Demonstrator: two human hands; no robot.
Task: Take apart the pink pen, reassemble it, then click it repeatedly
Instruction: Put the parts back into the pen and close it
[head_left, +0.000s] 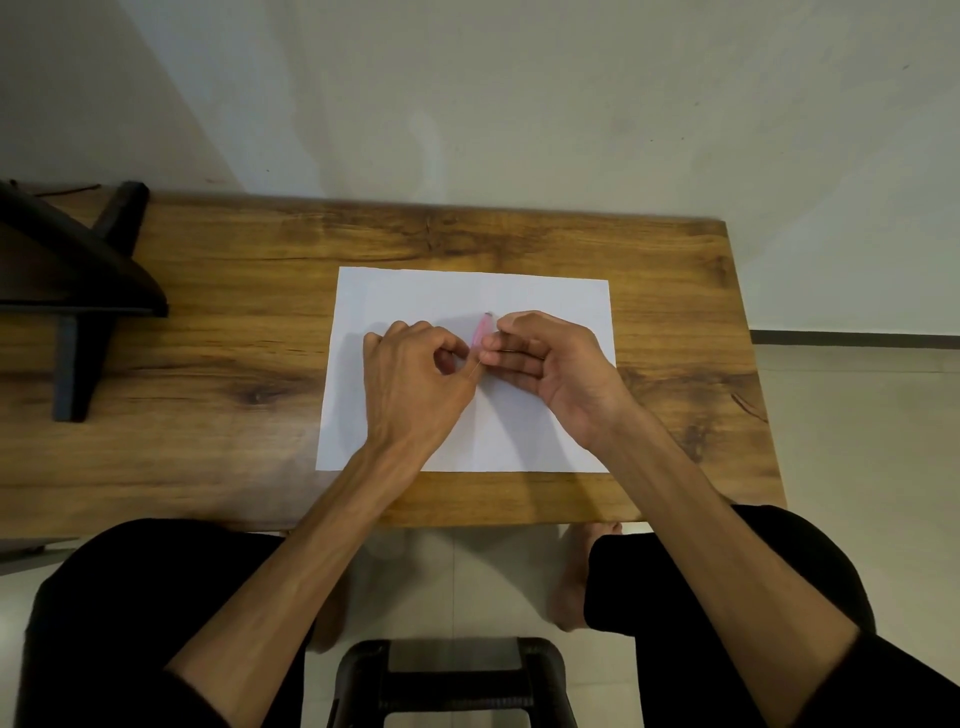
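Bottom centre of frame: black stool (449, 680), black-trousered knees either side, a bare foot (574, 582) on the tiled floor under the worktop (208, 322) edge. Both forearms reach up frame over a white sheet (467, 291) lying mid-worktop.

Left hand (415, 374): fingers curled, thumb and forefinger pinched together at the pen's lower end; what it pinches is too thin to make out, possibly a fine rod.

Right hand (550, 358): fingers curled, fingertips gripping the pen (482, 330) from the right.

Pen: pink, translucent, motion-blurred. Only a short tapered section shows between the two hands, tilted, small dark tip at the upper end. Held just above the sheet, centre frame. Whether it's whole or apart, can't tell.

Far left: dark wooden rack (72, 275) on the worktop. Beyond: plain pale wall (519, 104).
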